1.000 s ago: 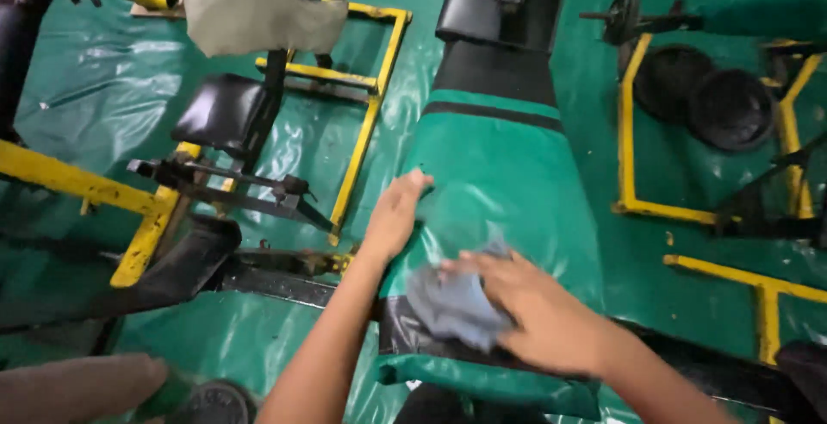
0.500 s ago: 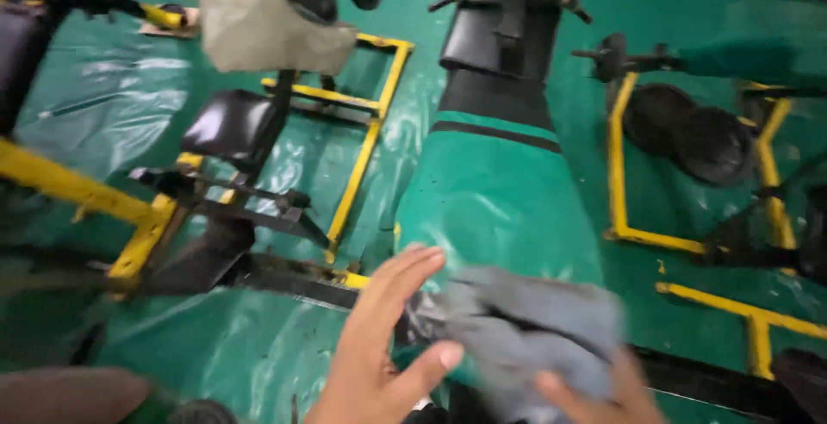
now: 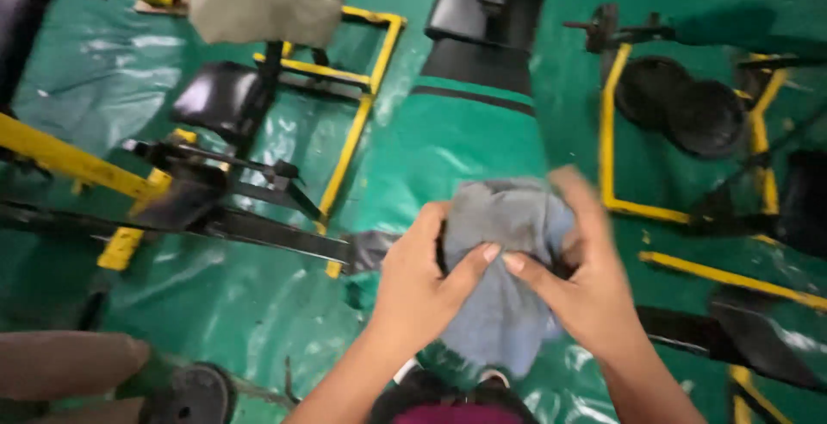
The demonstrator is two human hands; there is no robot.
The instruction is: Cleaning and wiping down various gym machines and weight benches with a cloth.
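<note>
Both my hands hold a crumpled grey cloth (image 3: 504,269) up in front of me, above a long green and black padded bench (image 3: 469,122). My left hand (image 3: 422,282) grips the cloth's left side with the thumb across its front. My right hand (image 3: 586,277) grips its right side, fingers curled over the top edge. The lower part of the cloth hangs loose below my hands. The bench pad runs away from me toward a black headrest section (image 3: 482,10).
Yellow-framed gym equipment with a black seat (image 3: 220,101) stands to the left on the shiny green floor (image 3: 258,303). Black weight plates (image 3: 685,105) lie in a yellow frame at right. A beige cloth (image 3: 250,2) hangs at top left. A small weight plate (image 3: 189,394) lies bottom left.
My right hand lifted the grey cloth off the bench pad. My left hand left the bench and came over to grip the cloth, so both hands now hold it raised.
</note>
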